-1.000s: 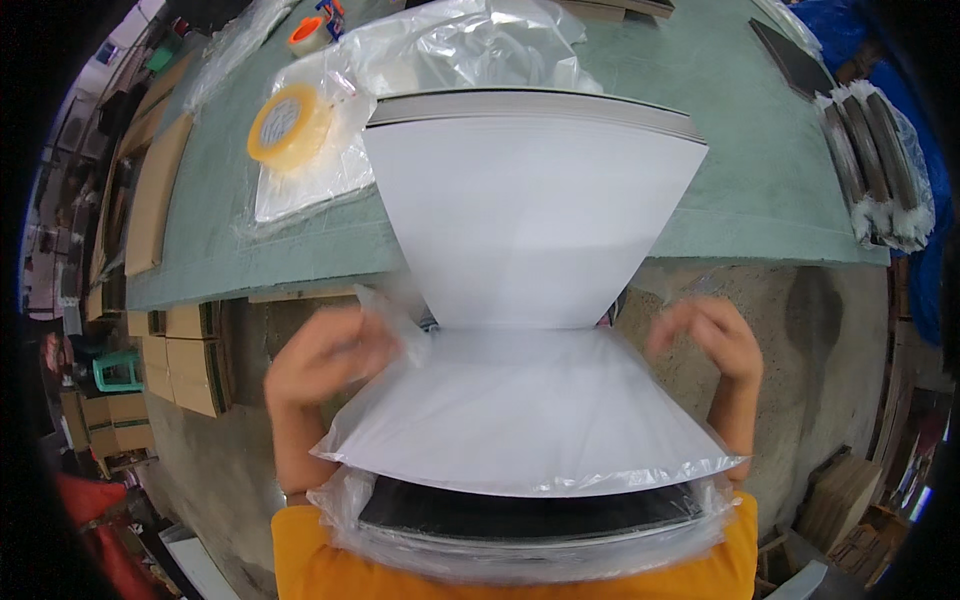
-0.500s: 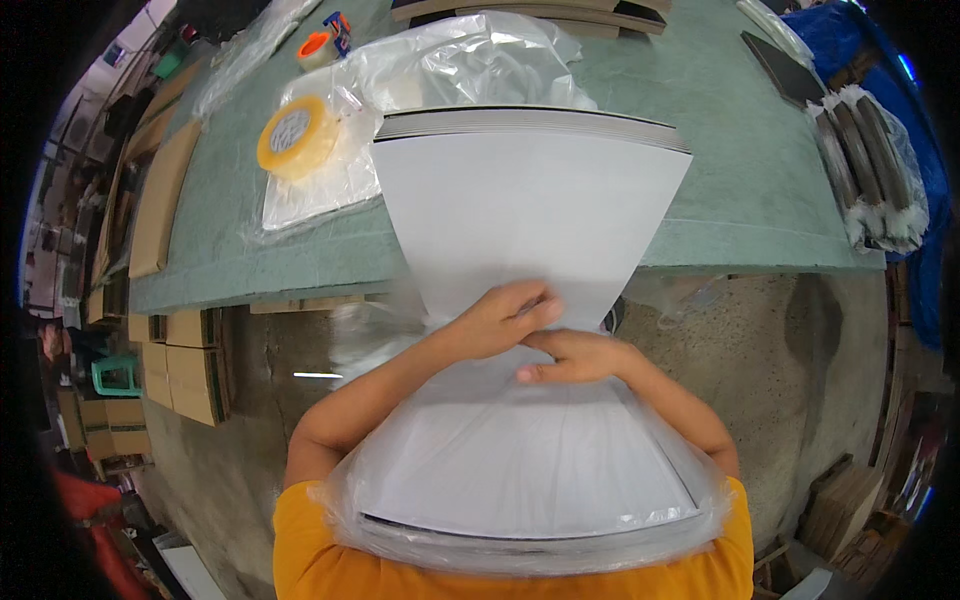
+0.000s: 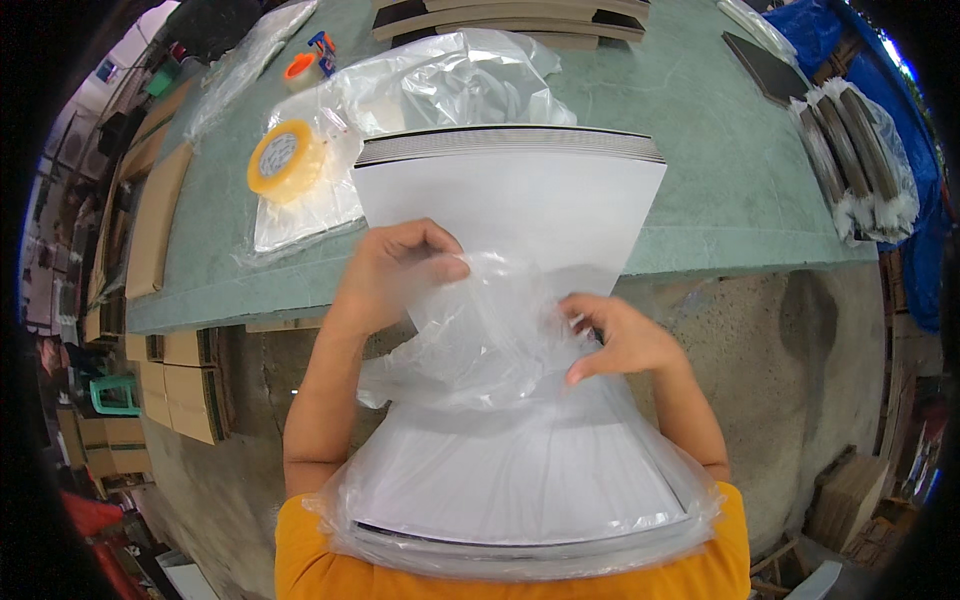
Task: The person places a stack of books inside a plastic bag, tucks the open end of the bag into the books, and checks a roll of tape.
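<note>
A thick stack of white-faced flat panels (image 3: 520, 195) leans from my body onto the table edge, its layered far end resting above the green top. A clear plastic bag (image 3: 530, 465) wraps the near part of the stack, and its loose crumpled end bunches over the middle. My left hand (image 3: 395, 275) pinches the raised edge of this plastic between thumb and fingers, left of the stack's middle. At the right side of the bunched plastic is my right hand (image 3: 630, 340), its fingers curved and thumb apart, touching or close beside the film; the exact contact is blurred.
On the green table (image 3: 720, 200) lie a roll of clear yellowish tape (image 3: 285, 160), an orange-cored tape roll (image 3: 303, 72) and folded plastic bags (image 3: 450, 85). Brown boards (image 3: 510, 20) are stacked at the back. Plastic-wrapped dark pieces (image 3: 855, 150) sit far right. Cardboard boxes (image 3: 185, 385) stand lower left.
My hands, close together over the stack before, have moved apart. The left has gone up and left, lifting the bag's loose end; the right has shifted to the right.
</note>
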A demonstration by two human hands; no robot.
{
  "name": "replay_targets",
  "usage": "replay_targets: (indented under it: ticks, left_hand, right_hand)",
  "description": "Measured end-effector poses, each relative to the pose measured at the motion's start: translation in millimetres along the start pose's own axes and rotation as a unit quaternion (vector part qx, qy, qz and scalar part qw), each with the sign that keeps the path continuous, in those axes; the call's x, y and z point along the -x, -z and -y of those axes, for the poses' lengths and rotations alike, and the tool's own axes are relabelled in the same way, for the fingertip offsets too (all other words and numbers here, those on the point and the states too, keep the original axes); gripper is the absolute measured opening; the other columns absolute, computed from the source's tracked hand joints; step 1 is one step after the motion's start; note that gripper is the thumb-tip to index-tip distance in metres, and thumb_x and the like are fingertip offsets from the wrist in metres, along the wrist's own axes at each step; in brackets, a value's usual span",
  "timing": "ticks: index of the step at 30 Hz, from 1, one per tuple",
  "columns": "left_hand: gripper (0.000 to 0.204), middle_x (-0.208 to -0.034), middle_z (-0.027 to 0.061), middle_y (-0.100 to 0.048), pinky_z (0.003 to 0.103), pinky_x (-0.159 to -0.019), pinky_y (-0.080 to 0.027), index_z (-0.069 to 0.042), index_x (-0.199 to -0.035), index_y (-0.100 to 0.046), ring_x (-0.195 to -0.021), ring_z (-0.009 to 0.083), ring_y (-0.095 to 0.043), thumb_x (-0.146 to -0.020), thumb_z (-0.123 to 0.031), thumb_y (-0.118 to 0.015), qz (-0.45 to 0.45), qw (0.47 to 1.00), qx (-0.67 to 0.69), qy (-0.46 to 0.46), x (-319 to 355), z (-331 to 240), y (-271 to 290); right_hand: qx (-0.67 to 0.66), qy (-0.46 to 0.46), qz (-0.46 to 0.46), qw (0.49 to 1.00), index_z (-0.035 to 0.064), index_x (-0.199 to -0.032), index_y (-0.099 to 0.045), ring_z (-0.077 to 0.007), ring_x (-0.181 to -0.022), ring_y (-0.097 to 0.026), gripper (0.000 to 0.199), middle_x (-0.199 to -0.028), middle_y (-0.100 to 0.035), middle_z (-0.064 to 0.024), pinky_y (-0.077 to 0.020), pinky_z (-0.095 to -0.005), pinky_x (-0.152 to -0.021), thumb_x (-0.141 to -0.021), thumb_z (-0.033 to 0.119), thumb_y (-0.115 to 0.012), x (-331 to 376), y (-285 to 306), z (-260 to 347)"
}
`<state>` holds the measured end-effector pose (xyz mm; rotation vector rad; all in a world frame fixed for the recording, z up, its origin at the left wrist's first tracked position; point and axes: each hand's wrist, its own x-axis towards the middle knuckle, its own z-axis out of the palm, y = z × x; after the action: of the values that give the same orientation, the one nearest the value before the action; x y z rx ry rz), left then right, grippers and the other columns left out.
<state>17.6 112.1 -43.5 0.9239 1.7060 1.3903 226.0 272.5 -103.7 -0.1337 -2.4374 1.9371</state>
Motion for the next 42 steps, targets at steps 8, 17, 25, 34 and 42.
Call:
replay_targets:
  ticks: [8,17,25,34,42]
  left_hand:
    - [0.012,-0.066,-0.0002,-0.055,0.02,-0.056,-0.04,-0.001,-0.076,-0.057,-0.059,0.0065,-0.049,-0.07,-0.008,-0.065,-0.05,0.965,-0.177,-0.185,-7,11,-10]
    - [0.012,-0.058,-0.0026,-0.049,0.02,-0.049,-0.036,-0.005,-0.07,-0.056,-0.055,0.0058,-0.046,-0.073,-0.015,-0.062,0.077,0.996,-0.008,0.04,12,2,-44]
    - [0.021,-0.086,0.0067,-0.053,0.026,-0.069,-0.04,-0.005,-0.095,-0.048,-0.076,0.0142,-0.05,-0.077,-0.012,-0.055,-0.324,0.873,-0.116,-0.345,19,-12,7]
    - [0.021,-0.069,0.0014,-0.054,0.025,-0.055,-0.039,-0.001,-0.084,-0.055,-0.063,0.0072,-0.047,-0.083,-0.022,-0.054,0.011,0.996,0.009,-0.093,34,-26,-45]
    - [0.021,-0.065,-0.001,-0.053,0.023,-0.057,-0.039,-0.001,-0.079,-0.056,-0.065,0.0067,-0.045,-0.083,-0.023,-0.056,0.064,0.973,0.218,0.042,24,-33,-28]
  right_hand:
    - [-0.13,-0.142,-0.036,0.981,0.001,-0.075,-0.059,-0.0085,-0.063,-0.053,0.02,-0.068,-0.058,-0.0037,-0.0417,-0.0206,-0.059,-0.072,0.018,-0.068,-25,12,32]
    - [-0.578,0.006,-0.059,0.814,0.0032,-0.08,-0.056,-0.0093,-0.058,-0.049,0.02,-0.067,-0.054,-0.0018,-0.0394,-0.0219,-0.051,-0.077,0.021,-0.062,-25,0,19]
    - [-0.292,0.044,-0.147,0.944,0.0038,-0.078,-0.055,-0.0149,-0.078,-0.05,0.011,-0.086,-0.054,-0.0066,-0.0394,-0.0283,-0.071,-0.077,0.013,-0.059,-6,-8,38]
    - [-0.061,0.11,-0.106,0.986,0.0012,-0.082,-0.054,-0.0186,-0.097,-0.051,0.021,-0.099,-0.054,-0.0135,-0.0385,-0.0319,-0.085,-0.069,0.014,-0.065,-29,-15,64]
    - [-0.032,0.067,0.213,0.974,0.0045,-0.093,-0.057,-0.0193,-0.079,-0.055,0.031,-0.078,-0.056,-0.0084,-0.0432,-0.0343,-0.076,-0.082,0.033,-0.051,-24,-20,73]
